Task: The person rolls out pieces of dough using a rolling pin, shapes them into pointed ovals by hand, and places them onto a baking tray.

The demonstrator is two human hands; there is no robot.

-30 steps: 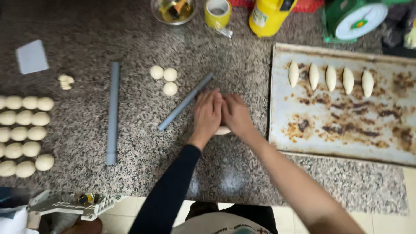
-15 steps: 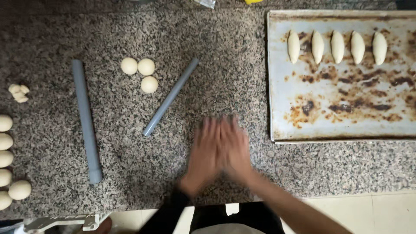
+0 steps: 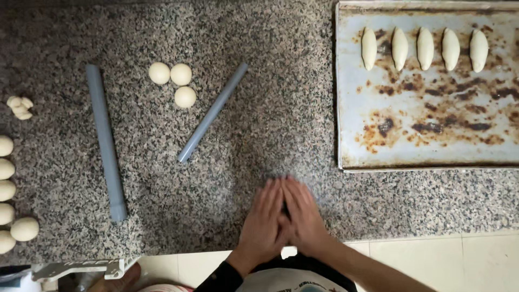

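Note:
My left hand (image 3: 264, 223), in a dark sleeve, and my right hand (image 3: 306, 217) lie side by side with fingers flat at the front edge of the speckled granite counter (image 3: 281, 124). They press down on a dough piece (image 3: 289, 251), of which only a pale bit shows under the palms. Three round dough balls (image 3: 181, 74) sit in a cluster at the upper left. A short grey pipe (image 3: 212, 112) lies slanted beside them, apart from my hands.
A longer grey pipe (image 3: 106, 143) lies upright in view at the left. More dough balls (image 3: 6, 189) line the left edge, with a small knotted lump (image 3: 20, 107) above them. A stained metal baking tray (image 3: 346, 108) at the right holds several shaped dough pieces (image 3: 425, 48).
My hands have slid from beside the short pipe toward me, to the counter's front edge, still pressed together. The view has shifted nearer, so the containers at the back are out of sight.

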